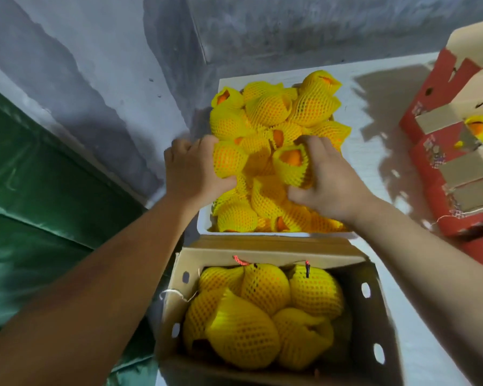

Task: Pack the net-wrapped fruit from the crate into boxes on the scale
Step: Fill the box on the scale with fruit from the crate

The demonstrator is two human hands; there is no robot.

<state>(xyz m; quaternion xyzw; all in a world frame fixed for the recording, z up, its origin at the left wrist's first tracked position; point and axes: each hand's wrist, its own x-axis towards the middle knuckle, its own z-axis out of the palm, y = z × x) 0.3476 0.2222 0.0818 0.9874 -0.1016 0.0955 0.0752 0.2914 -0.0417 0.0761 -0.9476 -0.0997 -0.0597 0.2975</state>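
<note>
At the left, a green sheet (39, 190) is seen hanging beside the white worktop (374, 162). The left hand (191, 169) is curled around a net-wrapped fruit (229, 160) at the left edge of the white crate (205, 221), and the right hand (326, 179) is wrapped around a second fruit (289, 162) near the crate's middle, its net open at the top with orange skin showing. Both fruits lie directly under their hands, on top of the pile, with their long axes roughly upright and tilted toward the far edge. The crate is heaped with yellow-netted fruit. The cardboard box (374, 316) stands just beside the crate's near edge, closer to the person than either hand, so the coming move is judged to be a pull back toward the body and down. The box is filled across its bottom with netted fruit, with room left above. No scale can be made out under it. At the right edge of the worktop, red cartons (435, 151) are stacked, with one fruit showing inside.
</note>
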